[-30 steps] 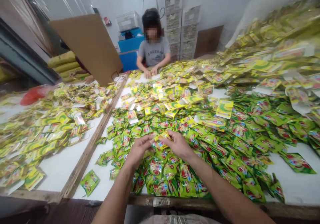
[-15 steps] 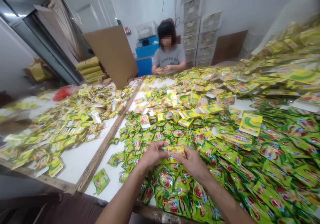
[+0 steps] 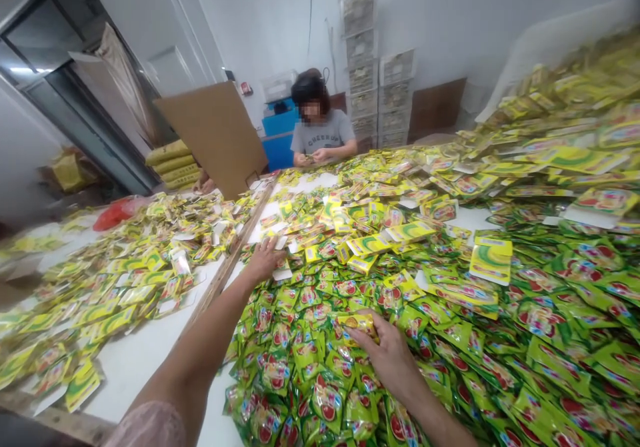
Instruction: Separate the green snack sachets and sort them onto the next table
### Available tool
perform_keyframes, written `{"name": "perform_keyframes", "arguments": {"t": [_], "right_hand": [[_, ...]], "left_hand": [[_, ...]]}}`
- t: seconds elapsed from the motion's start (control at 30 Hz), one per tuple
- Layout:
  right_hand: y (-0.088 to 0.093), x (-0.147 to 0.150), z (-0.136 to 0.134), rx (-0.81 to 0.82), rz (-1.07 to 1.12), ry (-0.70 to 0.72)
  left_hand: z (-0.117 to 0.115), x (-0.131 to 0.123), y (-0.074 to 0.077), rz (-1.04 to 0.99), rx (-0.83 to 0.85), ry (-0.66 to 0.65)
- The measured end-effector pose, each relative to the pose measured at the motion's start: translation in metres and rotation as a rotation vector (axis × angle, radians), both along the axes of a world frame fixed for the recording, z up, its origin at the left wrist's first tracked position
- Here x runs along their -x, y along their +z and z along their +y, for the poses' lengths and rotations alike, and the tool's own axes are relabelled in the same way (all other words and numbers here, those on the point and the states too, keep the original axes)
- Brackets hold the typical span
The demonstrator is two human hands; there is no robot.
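My right hand [image 3: 387, 347] is closed on a small yellow carton [image 3: 361, 323], held just above the pile of green sachets [image 3: 325, 394] with red fruit pictures. Farther forward and to the left, my left hand [image 3: 266, 260] stretches out by the wooden divider strip. Its fingers are spread, close to a yellow carton with a white flap [image 3: 283, 272]; whether they touch it is unclear. More flat yellow cartons [image 3: 367, 244] lie among the sachets in front of my hands.
A wooden strip [image 3: 213, 294] splits the white table. Yellow cartons [image 3: 120, 294] cover its left part, and a tall heap of them [image 3: 565, 114] rises at right. Across the table sits a person [image 3: 323, 130], hands together over the cartons. A cardboard sheet [image 3: 213, 134] stands upright at the far edge.
My left hand has let go of the small carton and moved forward and left to the loose cartons. My right hand still holds it. The view has shifted slightly.
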State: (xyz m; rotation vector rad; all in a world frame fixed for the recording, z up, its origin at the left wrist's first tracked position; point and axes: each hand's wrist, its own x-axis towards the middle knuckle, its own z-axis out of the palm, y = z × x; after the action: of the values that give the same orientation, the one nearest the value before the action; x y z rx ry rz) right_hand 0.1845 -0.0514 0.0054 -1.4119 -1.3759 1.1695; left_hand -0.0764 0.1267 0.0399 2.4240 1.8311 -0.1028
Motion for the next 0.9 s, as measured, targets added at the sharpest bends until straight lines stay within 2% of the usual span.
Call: {"name": "perform_keyframes", "arguments": {"t": [0.13, 0.23, 0.4, 0.57, 0.7, 0.8, 0.9], "right_hand": [[0.004, -0.001, 0.000, 0.000, -0.012, -0.024], [0.002, 0.000, 0.001, -0.015, -0.006, -0.020], [0.002, 0.001, 0.001, -0.004, 0.004, -0.068], [0.004, -0.007, 0.004, -0.064, -0.018, -0.154], [0.000, -0.010, 0.008, -0.105, 0.048, -0.187], [-0.003, -0.010, 0.012, -0.143, 0.055, -0.254], [-0.003, -0.014, 0.014, -0.133, -0.071, -0.217]], "left_hand": [[-0.003, -0.001, 0.002, 0.035, 0.077, -0.025], [-0.020, -0.003, 0.009, -0.008, 0.148, -0.010], [-0.067, -0.019, 0.008, -0.317, 0.120, 0.087], [-0.114, -0.045, -0.012, -0.590, 0.095, 0.098], [-0.141, -0.063, -0.026, -0.792, 0.092, 0.148], [-0.154, -0.072, -0.028, -1.006, 0.194, 0.162], [-0.162, -0.078, -0.024, -1.232, 0.323, 0.185]]}}
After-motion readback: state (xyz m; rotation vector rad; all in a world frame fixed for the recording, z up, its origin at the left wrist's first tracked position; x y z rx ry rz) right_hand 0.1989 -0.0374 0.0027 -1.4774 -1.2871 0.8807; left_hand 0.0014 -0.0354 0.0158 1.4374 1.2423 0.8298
